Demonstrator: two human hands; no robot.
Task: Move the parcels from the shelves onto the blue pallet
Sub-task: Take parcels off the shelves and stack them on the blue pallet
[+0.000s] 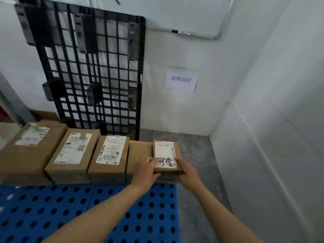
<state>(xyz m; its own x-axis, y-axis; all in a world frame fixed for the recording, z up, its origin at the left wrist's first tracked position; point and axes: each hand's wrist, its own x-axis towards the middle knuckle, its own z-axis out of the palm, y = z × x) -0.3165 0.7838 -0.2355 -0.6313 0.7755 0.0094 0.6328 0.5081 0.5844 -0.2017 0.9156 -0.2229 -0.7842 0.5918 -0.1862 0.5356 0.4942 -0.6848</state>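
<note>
Near the frame's centre, the left hand (145,170) and right hand (186,171) both grip a small labelled parcel (165,156) at its near corners. It sits atop other boxes at the right end of a parcel row (70,155) along the blue pallet (78,207) far edge, right of centre.

We see two bare forearms, no sleeves in view, nothing worn at either wrist. Left hand (146,170): no glove, no ring, no watch; fingers (155,161) bare, nails short and unpainted. Right hand (188,171): likewise uncovered, no jewellery, no strap. We find no markings, tape or bandage on either arm.
</note>
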